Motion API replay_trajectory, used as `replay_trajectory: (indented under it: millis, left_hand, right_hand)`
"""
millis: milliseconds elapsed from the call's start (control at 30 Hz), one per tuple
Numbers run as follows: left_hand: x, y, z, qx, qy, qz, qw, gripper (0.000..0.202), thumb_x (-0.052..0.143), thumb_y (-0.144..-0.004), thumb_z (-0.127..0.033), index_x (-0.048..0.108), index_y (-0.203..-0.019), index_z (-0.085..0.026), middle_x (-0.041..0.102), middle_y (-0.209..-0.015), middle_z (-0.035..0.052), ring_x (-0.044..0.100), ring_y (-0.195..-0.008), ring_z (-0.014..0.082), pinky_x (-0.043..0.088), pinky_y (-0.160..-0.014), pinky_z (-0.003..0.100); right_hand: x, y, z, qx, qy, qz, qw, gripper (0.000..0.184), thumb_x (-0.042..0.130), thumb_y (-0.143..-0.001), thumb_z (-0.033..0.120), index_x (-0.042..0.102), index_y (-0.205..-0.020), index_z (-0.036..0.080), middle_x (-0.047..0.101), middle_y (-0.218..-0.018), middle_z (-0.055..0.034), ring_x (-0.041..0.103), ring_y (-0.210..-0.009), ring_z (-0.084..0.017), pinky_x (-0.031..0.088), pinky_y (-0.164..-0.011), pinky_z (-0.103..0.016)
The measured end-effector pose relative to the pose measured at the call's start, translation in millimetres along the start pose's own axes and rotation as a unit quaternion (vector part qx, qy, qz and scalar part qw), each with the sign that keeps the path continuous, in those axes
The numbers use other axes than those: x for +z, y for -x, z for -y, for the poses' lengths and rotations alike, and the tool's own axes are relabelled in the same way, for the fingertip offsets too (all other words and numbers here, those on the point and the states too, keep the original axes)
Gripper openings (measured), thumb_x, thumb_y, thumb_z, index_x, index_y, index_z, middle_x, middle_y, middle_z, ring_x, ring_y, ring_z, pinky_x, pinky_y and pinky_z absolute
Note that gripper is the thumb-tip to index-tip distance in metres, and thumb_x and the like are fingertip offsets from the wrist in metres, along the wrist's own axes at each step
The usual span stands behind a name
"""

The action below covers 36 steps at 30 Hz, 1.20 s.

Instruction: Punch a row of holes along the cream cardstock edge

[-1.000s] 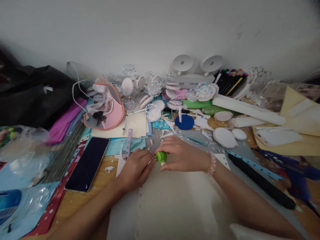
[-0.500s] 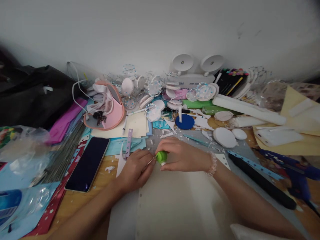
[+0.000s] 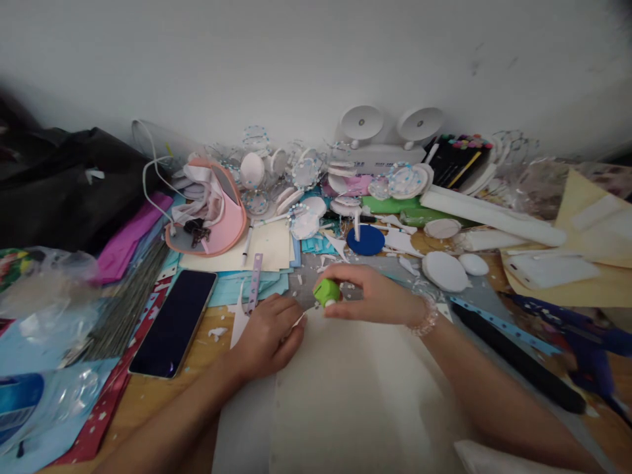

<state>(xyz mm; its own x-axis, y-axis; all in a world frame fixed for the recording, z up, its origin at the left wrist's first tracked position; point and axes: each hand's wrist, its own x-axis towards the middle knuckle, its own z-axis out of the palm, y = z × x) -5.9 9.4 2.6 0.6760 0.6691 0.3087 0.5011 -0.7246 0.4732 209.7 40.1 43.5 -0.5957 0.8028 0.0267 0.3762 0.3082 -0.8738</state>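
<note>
In the middle of the table my right hand (image 3: 363, 295) pinches a small green craft punch (image 3: 326, 292) with a white button between thumb and fingers. The punch is just above the far edge of a large cream sheet (image 3: 345, 388). To its left, my left hand (image 3: 274, 332) is closed at the sheet's far left corner, with the paper edge between thumb and fingers. Beneath the sheet lies a grey mat (image 3: 244, 421).
A phone (image 3: 174, 324) and a purple strip with holes (image 3: 255, 282) lie left. Behind are a pink visor (image 3: 224, 217), a blue disc (image 3: 365, 241), white discs (image 3: 444, 271) and paper scraps. At right are a black rod (image 3: 518, 359) and a blue glue gun (image 3: 582, 342).
My right hand has drawn the green punch away from my left fingers, slightly up and right, and tilted it. My left hand stays at the sheet's corner.
</note>
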Motion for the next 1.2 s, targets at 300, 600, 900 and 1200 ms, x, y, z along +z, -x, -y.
replay_trajectory:
  millis: [300, 600, 900, 1200]
  left_hand:
    - [9.3, 5.0, 6.2, -0.013, 0.023, -0.058, 0.998, 0.020, 0.045, -0.087, -0.014, 0.056, -0.103, -0.018, 0.064, -0.095, 0.0090, 0.057, -0.087, 0.0187, 0.045, -0.075, 0.032]
    - [8.0, 5.2, 8.4, 0.032, 0.001, -0.084, 0.996, 0.024, 0.049, -0.086, -0.013, 0.058, -0.108, -0.019, 0.067, -0.098, 0.0072, 0.059, -0.087, 0.0175, 0.046, -0.075, 0.030]
    - [11.8, 7.9, 10.3, 0.044, -0.017, -0.087, 0.995, 0.029, 0.047, -0.084, -0.009, 0.057, -0.110, -0.018, 0.068, -0.081, 0.0047, 0.058, -0.071, 0.0162, 0.045, -0.066, 0.028]
    - [13.4, 8.7, 13.7, 0.060, -0.024, -0.100, 0.993, 0.033, 0.044, -0.084, -0.007, 0.057, -0.112, -0.019, 0.069, -0.084, 0.0055, 0.060, -0.071, 0.0153, 0.046, -0.065, 0.027]
  right_hand:
    - [-7.6, 1.1, -8.2, 0.061, -0.136, -0.029, 0.988, 0.022, 0.052, -0.079, 0.021, 0.056, -0.100, 0.020, 0.053, -0.080, 0.0010, 0.046, -0.060, -0.009, 0.038, -0.053, -0.021]
    - [5.0, -1.5, -2.1, 0.054, 0.060, 0.023, 0.996, 0.010, 0.056, -0.079, 0.022, 0.064, -0.076, 0.017, 0.062, -0.070, 0.0005, 0.053, -0.065, -0.012, 0.041, -0.060, -0.023]
    - [3.9, -1.4, 0.9, 0.032, 0.121, 0.018, 0.992, 0.010, 0.052, -0.081, 0.018, 0.060, -0.075, 0.016, 0.061, -0.070, 0.0005, 0.052, -0.064, -0.011, 0.038, -0.059, -0.023]
    - [-1.4, -3.4, -13.2, 0.066, 0.110, -0.046, 0.991, 0.012, 0.050, -0.081, 0.023, 0.058, -0.074, 0.017, 0.058, -0.068, 0.0017, 0.050, -0.061, -0.010, 0.037, -0.057, -0.021]
